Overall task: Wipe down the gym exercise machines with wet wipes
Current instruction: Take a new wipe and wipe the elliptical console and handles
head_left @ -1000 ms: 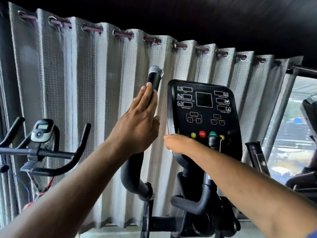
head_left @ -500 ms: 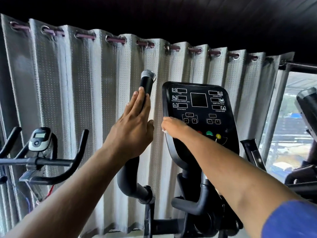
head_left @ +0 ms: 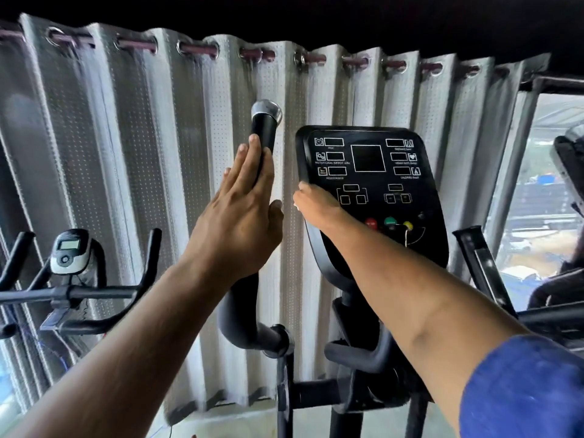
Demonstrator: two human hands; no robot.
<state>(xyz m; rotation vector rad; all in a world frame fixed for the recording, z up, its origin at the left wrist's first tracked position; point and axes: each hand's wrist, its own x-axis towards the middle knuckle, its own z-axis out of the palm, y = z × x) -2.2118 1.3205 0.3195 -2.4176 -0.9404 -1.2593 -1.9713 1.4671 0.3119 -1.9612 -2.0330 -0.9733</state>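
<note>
A black elliptical machine stands before me, its console (head_left: 373,184) showing printed display boxes and red, green and yellow buttons. My right hand (head_left: 316,205) is curled over a white wet wipe (head_left: 297,206), of which only a sliver shows, pressing it on the console's left edge. My left hand (head_left: 243,210) has straight fingers laid flat against the machine's upright left handle (head_left: 265,128), a black foam grip with a chrome cap. The lower part of that handle curves down behind my left wrist.
An exercise bike with black handlebars (head_left: 94,292) and a small grey display (head_left: 68,251) stands at the left. A grey eyelet curtain (head_left: 142,153) hangs behind the machines. The elliptical's right handle (head_left: 480,263) and another machine (head_left: 568,159) are by the window at the right.
My right hand has slid up the console's left edge, from the coloured buttons to beside the small button boxes. My left hand has stayed flat on the handle.
</note>
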